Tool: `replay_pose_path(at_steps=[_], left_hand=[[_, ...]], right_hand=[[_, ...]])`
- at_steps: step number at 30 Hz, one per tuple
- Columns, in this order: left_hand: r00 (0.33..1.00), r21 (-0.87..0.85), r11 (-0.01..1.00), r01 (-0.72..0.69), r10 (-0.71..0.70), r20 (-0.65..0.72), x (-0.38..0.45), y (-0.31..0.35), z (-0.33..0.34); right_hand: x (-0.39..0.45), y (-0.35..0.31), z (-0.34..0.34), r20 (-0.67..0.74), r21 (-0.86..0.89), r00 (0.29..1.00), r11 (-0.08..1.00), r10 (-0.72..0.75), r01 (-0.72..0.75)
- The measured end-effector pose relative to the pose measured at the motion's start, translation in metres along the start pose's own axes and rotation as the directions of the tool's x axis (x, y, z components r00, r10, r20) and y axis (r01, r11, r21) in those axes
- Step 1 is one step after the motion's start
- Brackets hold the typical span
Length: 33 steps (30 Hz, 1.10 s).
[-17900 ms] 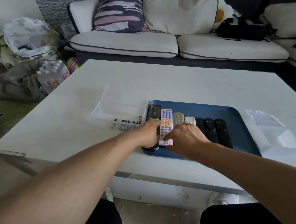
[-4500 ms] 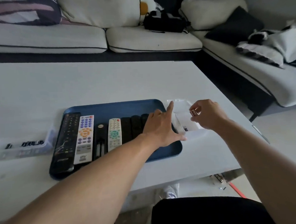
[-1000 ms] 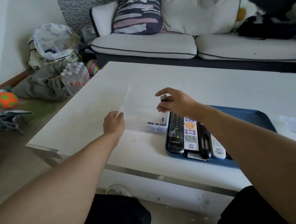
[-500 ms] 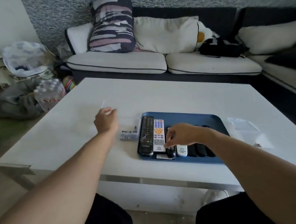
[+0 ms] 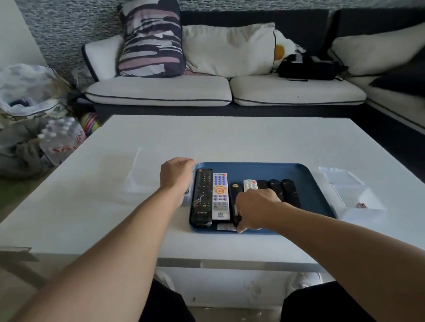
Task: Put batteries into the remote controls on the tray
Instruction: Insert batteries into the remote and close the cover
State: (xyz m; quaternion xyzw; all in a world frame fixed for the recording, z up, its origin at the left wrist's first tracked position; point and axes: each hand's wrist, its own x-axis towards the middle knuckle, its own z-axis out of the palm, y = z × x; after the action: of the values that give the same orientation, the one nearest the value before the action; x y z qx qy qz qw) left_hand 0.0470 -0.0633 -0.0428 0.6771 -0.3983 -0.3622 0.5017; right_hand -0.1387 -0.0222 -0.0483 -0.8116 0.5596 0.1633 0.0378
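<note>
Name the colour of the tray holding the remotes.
Blue: the flat rectangular plastic tray, seen clearly in the head view.

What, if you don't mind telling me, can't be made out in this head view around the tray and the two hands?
- Right hand: whether it holds a battery; its curled fingers face away, over the black remote.
- Left hand: what its fingers grip, hidden behind its back.
- Clear battery box: mostly covered by the left wrist.
- Small item in the clear packaging on the right: too small to identify.
- Remote labels: too small and blurred.
</note>
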Motion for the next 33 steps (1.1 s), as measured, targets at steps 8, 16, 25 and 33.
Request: replay_pose_path(at_steps=[8, 16, 25, 33], left_hand=[[0.988, 0.111, 0.993, 0.051, -0.066, 0.142, 0.0, -0.007, -0.01], [0.928, -0.01, 0.989, 0.148, -0.135, 0.347, -0.012, 0.008, 0.008], [0.671, -0.002, 0.919, 0.394, -0.286, 0.684, -0.037, 0.037, 0.032], [0.822, -0.178, 0.955, 0.239, -0.101, 0.561, -0.042, 0.037, 0.045]], right_hand=[[-0.003, 0.005, 0.011, -0.118, 0.11, 0.993, 0.994, 0.005, 0.008], [-0.011, 0.024, -0.028, -0.077, 0.517, 0.993, 0.855, 0.092, -0.039], [-0.019, 0.031, -0.057, -0.365, 0.371, 0.928, 0.925, 0.071, 0.075], [-0.014, 0.061, -0.07, 0.013, 0.964, 0.994, 0.264, 0.107, -0.041]])
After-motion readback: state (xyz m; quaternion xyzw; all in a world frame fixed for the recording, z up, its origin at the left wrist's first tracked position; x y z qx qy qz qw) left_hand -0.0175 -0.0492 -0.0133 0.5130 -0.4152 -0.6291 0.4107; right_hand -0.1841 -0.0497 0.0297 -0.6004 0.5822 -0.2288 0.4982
